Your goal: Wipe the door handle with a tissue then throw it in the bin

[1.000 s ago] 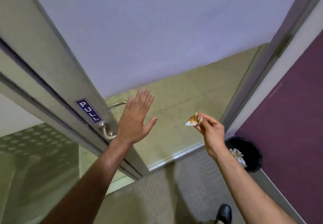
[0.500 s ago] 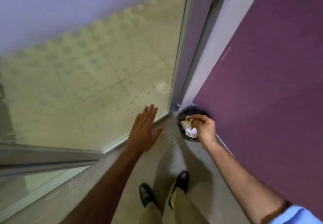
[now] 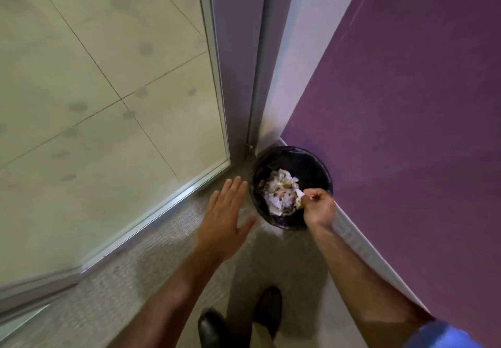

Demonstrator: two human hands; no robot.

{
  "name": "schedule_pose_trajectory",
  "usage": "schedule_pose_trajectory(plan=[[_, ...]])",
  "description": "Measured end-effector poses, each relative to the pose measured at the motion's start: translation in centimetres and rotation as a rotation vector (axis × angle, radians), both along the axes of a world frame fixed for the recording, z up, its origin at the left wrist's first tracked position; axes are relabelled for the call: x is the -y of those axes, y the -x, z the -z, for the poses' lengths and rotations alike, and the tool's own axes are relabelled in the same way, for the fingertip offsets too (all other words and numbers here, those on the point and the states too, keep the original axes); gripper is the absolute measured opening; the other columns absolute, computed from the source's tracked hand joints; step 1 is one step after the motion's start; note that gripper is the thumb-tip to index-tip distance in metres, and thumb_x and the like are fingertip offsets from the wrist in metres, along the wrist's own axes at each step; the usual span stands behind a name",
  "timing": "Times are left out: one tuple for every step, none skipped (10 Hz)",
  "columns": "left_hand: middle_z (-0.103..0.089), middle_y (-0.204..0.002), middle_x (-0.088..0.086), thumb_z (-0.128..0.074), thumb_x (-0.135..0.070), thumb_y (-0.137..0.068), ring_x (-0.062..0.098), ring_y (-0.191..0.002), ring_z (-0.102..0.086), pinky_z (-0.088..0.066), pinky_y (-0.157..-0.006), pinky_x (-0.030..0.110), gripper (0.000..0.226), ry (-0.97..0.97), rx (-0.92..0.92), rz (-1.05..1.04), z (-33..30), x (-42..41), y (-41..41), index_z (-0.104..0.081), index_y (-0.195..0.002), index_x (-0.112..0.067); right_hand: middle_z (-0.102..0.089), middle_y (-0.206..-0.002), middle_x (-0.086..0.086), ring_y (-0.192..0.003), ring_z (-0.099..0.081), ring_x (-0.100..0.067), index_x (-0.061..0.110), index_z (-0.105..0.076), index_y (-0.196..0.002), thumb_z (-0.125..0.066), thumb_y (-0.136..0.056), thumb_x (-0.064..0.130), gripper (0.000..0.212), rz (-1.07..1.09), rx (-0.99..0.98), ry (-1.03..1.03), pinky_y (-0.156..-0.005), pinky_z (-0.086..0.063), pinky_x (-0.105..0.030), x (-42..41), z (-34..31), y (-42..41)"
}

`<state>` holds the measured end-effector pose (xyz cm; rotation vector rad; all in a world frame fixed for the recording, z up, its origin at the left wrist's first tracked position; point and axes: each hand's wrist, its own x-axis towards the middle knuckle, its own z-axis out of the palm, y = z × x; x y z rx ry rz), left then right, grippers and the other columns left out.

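A round black bin (image 3: 315, 162) stands on the floor in the corner where the door frame meets the purple wall. Crumpled, stained tissues (image 3: 279, 191) lie inside it. My right hand (image 3: 318, 208) hovers over the bin's near right rim, fingers pinched on a small stained tissue (image 3: 299, 197) that hangs over the opening. My left hand (image 3: 225, 217) is flat and open, fingers spread, just left of the bin and holding nothing. The door handle is out of view.
A glass door panel with a metal frame (image 3: 217, 81) fills the left, with tiled floor behind it. A purple wall (image 3: 406, 103) with a white skirting runs along the right. My black shoes (image 3: 267, 308) stand on grey carpet at the bottom.
My view has swung down from the door handle to the bin. My right hand carried the tissue down over the bin's opening. My left hand left the door and lowered beside the bin.
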<state>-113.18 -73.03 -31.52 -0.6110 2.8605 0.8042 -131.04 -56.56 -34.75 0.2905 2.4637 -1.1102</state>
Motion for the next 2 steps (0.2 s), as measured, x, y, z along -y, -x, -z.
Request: schedule_pose_trajectory(plan=[[0.002, -0.173, -0.008, -0.026, -0.069, -0.102, 0.003, -0.157, 0.019, 0.015, -0.123, 0.026, 0.086, -0.017, -0.047, -0.036, 2.9, 1.0, 0.4, -0.015, -0.172, -0.021, -0.07, -0.115, -0.01, -0.095, -0.065, -0.022, 0.012, -0.072, -0.105, -0.07, -0.088, 0.015, 0.017, -0.048, -0.018, -0.01, -0.088, -0.054, -0.036, -0.1, 3.5, 0.7], [-0.007, -0.175, -0.003, -0.03, -0.066, -0.105, 0.01, -0.161, 0.006, 0.005, -0.127, 0.034, 0.084, -0.012, -0.127, -0.088, 2.2, 2.6, 0.3, -0.021, -0.172, -0.016, -0.069, -0.116, -0.004, -0.093, -0.061, -0.009, 0.011, -0.07, -0.115, -0.067, -0.092, 0.017, 0.025, -0.147, -0.181, 0.026, -0.089, -0.052, -0.029, 1.4, 0.6, -0.2]])
